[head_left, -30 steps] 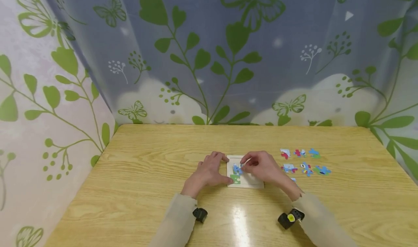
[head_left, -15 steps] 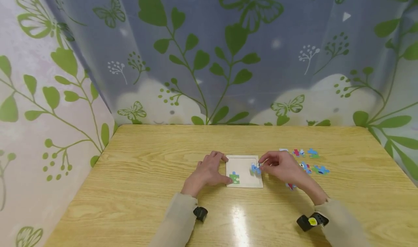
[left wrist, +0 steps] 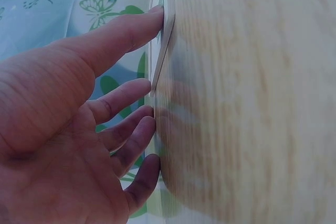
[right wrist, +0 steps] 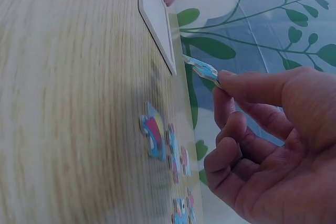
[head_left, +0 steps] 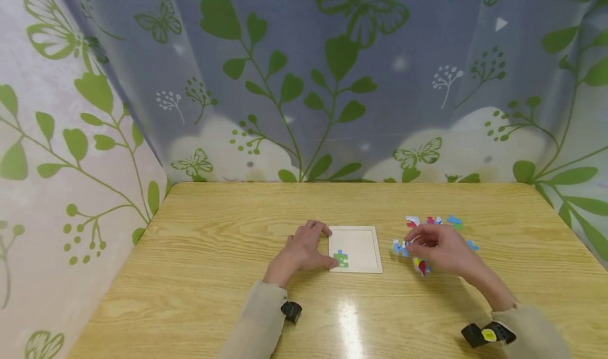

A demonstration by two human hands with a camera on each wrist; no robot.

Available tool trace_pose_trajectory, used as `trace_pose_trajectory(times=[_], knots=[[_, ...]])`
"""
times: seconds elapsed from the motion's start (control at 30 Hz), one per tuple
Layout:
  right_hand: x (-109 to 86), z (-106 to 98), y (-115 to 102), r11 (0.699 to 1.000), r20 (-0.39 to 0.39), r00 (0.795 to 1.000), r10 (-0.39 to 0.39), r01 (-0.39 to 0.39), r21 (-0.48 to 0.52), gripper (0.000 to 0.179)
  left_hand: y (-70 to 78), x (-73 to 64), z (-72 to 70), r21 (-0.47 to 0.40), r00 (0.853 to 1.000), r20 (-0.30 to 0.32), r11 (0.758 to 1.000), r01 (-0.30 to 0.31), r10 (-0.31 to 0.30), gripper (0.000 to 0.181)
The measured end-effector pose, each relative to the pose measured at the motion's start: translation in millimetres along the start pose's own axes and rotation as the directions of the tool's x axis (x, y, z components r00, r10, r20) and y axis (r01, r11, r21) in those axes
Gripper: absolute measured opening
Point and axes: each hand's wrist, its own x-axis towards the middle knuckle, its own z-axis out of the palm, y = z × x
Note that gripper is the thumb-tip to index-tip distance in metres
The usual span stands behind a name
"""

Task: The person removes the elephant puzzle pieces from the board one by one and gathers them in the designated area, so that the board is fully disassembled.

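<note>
A pale wooden puzzle tray (head_left: 363,248) lies on the table, with one green puzzle piece (head_left: 340,258) in its near left corner. My left hand (head_left: 303,251) rests at the tray's left side. In the left wrist view the thumb (left wrist: 134,27) touches the tray, and the other fingers are loosely bent along the table. To the right of the tray, my right hand (head_left: 439,248) pinches a blue and white puzzle piece (right wrist: 203,69) between thumb and forefinger, raised off the table. Just beneath that hand lies a red, yellow and blue puzzle piece (head_left: 420,266).
Several loose puzzle pieces (head_left: 454,221) lie in rows on the right of the wooden table (head_left: 228,211), some partly hidden by my right hand. A leaf-patterned curtain (head_left: 304,111) hangs behind the table.
My right hand has carried the blue and white puzzle piece from above the tray rightward, past its right edge, towards the loose pieces. My left hand has stayed in place.
</note>
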Motion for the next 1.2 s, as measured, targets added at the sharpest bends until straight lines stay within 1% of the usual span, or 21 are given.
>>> trace_pose_trajectory(times=[0.17,0.5,0.57,0.7,0.9,1.07,1.2], knots=[[-5.3,-5,7,1.0,-0.02,1.0,-0.015,0.015,-0.019,0.019,-0.9,-0.6,0.6,-0.004,1.0,-0.004,1.0,-0.006,0.006,0.064],[-16.9,-22,27,0.997,-0.019,1.0,-0.022,0.021,-0.077,0.018,-3.7,-0.7,0.7,-0.005,1.0,-0.015,1.0,-0.026,0.026,0.065],[-20.4,-26,31,0.997,-0.019,1.0,-0.014,0.013,-0.079,0.019,-4.1,-0.6,0.8,-0.008,0.999,-0.017,1.0,-0.03,0.03,0.065],[-27.5,-31,36,0.997,-0.002,1.0,-0.009,0.009,-0.075,0.02,-4.7,-1.0,1.2,-0.004,1.0,-0.015,1.0,-0.028,0.028,0.065],[-34.0,-38,45,0.997,0.02,1.0,-0.011,0.012,-0.081,0.017,-4.7,-1.2,1.4,-0.004,1.0,-0.011,1.0,-0.025,0.025,0.065],[-37.9,-42,55,0.996,0.055,0.997,-0.049,0.053,-0.072,0.016,-4.4,-1.1,1.1,0.005,0.999,-0.013,1.0,-0.03,0.03,0.065],[-39.6,-46,58,0.995,0.083,0.996,-0.042,0.05,-0.089,0.017,-4.0,-1.1,0.5,0.007,0.999,-0.015,1.0,-0.031,0.031,0.064]])
